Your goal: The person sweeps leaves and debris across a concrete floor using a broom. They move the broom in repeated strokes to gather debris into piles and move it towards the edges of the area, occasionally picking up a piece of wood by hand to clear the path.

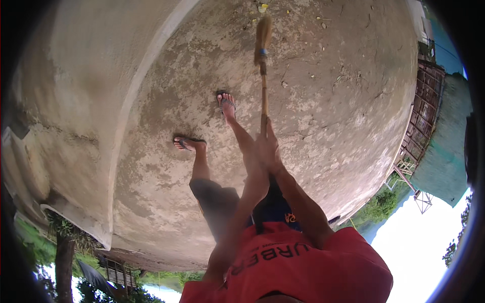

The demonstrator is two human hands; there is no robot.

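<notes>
I hold a broom by its wooden handle with both hands, one close below the other. My right hand wraps the stick higher up, fingers pointing along it. My left hand is shut on the handle's end just beneath. The straw-coloured bristle head, bound with a blue band, rests on the stained concrete floor ahead of my feet. My feet in flip-flops stand to the left of the handle. My red shirt fills the lower edge.
A raised pale concrete ledge curves along the left. Small leaves and bits of litter lie beyond the bristles. A metal-barred fence lines the right side, with trees past the floor's edge.
</notes>
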